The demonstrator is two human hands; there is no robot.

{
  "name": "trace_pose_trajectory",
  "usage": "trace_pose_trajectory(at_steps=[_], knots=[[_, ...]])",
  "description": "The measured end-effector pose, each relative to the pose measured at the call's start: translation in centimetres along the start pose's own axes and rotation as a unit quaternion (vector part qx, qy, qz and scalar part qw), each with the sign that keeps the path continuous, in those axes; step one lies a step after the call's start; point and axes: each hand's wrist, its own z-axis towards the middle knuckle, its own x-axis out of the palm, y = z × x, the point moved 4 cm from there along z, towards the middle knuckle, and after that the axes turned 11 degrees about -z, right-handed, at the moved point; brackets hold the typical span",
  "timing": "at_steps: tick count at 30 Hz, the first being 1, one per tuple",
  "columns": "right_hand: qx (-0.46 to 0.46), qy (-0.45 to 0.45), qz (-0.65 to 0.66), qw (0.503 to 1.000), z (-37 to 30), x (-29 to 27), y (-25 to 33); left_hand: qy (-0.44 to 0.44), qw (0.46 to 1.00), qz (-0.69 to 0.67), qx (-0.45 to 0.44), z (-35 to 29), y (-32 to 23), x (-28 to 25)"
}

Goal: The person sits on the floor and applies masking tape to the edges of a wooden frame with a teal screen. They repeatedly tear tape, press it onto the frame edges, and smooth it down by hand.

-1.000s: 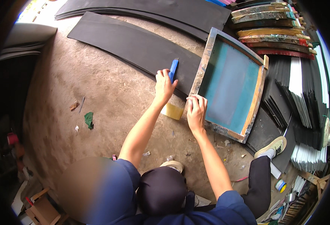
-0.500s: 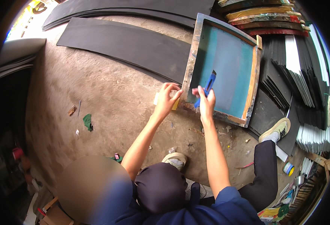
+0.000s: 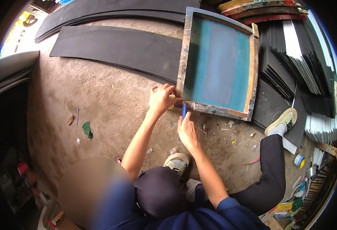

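Knife [image 3: 184, 110] sits inside the curled right grip [image 3: 188, 132], near the frame [image 3: 214, 110]; left grip [image 3: 162, 100] half-closed, hold unclear; black sheets [image 3: 115, 48] beyond.

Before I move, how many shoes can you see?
2. One shoe is on the concrete floor, below the right hand with the blue knife; the other shoe is at the right, by the black sheets. More could be hidden in the dark edges.

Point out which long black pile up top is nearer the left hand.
The lower black pile, which meets the screen frame's left edge, just above the left hand; the upper black pile lies beyond, along the top edge.
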Motion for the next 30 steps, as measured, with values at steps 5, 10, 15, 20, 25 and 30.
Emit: trace_pose_trajectory(at_steps=[5,10,15,20,25,30], knots=[[-0.016,-0.007,-0.045,0.999,0.2,-0.4,0.8,-0.004,0.999,-0.031,0.001,0.1,-0.2,-0.2],[-0.023,-0.006,-0.05,0.998,0.7,-0.5,1.4,-0.003,0.999,-0.039,-0.004,0.2,-0.3,-0.1],[-0.008,-0.003,-0.039,0.999,0.9,-0.4,1.8,0.003,1.0,-0.02,-0.005,0.2,-0.2,-0.1],[-0.001,0.032,-0.034,0.999,-0.9,0.8,1.5,0.002,1.0,-0.025,-0.003,0.1,0.0,-0.1],[0.004,0.078,-0.055,0.995,-3.5,3.2,-1.1,-0.01,0.999,-0.05,0.013,0.1,0.3,-0.4],[0.01,-0.033,0.011,0.999,-0.4,-1.8,0.1,-0.029,0.999,-0.035,0.01,-0.9,1.9,-0.6]])
